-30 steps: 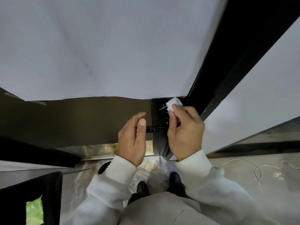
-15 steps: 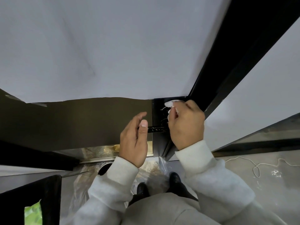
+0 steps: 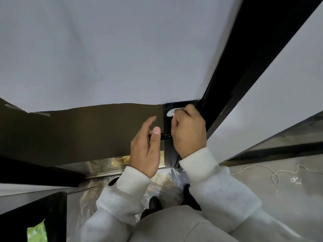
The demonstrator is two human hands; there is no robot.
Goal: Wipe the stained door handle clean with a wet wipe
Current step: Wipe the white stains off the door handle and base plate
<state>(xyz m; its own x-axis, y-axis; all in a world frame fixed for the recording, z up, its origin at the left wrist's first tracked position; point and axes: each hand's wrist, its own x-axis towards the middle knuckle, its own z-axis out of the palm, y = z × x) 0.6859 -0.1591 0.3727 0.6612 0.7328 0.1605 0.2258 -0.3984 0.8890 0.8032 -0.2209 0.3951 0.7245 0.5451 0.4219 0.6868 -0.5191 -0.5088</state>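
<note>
The black door handle [image 3: 165, 136] juts out horizontally from a black lock plate [image 3: 168, 123] at the door's edge. My left hand [image 3: 146, 149] holds the handle's free end, thumb on top and fingers curled behind it. My right hand [image 3: 188, 130] is closed on a white wet wipe [image 3: 171, 112] and presses it against the upper part of the lock plate; only a small fold of the wipe shows past my fingers. Most of the handle is hidden between my two hands.
The door [image 3: 104, 58] is covered in pale sheeting above a dark brown panel [image 3: 78, 133]. A black frame [image 3: 253, 67] runs diagonally to the right. Below lie crinkled plastic sheeting [image 3: 162, 184], a white cord [image 3: 272, 173] and a black bin with green packaging [image 3: 36, 231].
My right hand has slid the wipe upward along the lock plate, and less of the wipe shows. My left hand has kept its hold on the handle.
</note>
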